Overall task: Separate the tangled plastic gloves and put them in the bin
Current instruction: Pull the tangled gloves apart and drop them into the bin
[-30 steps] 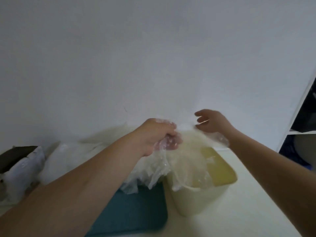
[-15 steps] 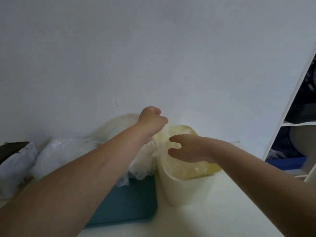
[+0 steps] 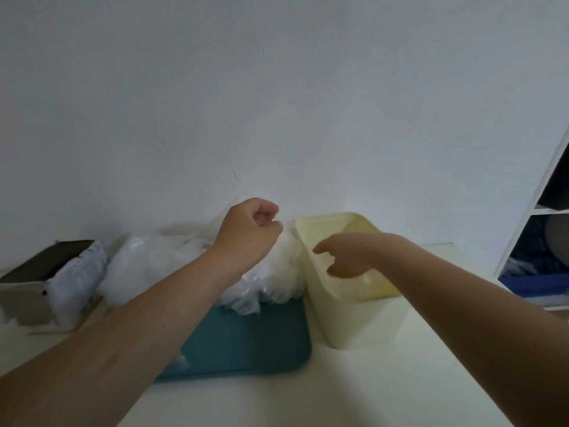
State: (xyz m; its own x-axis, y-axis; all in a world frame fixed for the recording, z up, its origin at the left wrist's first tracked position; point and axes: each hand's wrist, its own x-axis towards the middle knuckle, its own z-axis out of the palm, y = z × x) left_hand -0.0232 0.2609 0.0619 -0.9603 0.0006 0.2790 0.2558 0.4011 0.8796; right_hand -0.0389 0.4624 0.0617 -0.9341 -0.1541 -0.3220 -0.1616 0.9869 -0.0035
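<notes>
Many clear plastic gloves [image 3: 277, 266] lie heaped on the teal tray [image 3: 261, 343], the heap touching the left wall of the cream bin [image 3: 348, 318]. The left hand [image 3: 249, 232] hovers over the heap, fingers curled tight; whether it pinches a glove cannot be told. The right hand [image 3: 348, 257], up near the wall a second ago, has dropped over the bin's mouth, fingers loosely bent, holding nothing. Tray and bin sit on a pale table [image 3: 338, 389].

Bench count, seven kinds of thing.
Hands: two, left hand [image 3: 249, 229] and right hand [image 3: 348, 254]. One cream bin [image 3: 348, 315], one teal tray [image 3: 252, 340], one heap of plastic gloves [image 3: 154, 263] (singles uncountable), one dark box [image 3: 27, 291], one white packet [image 3: 77, 282], one shelf unit [image 3: 548, 211].
</notes>
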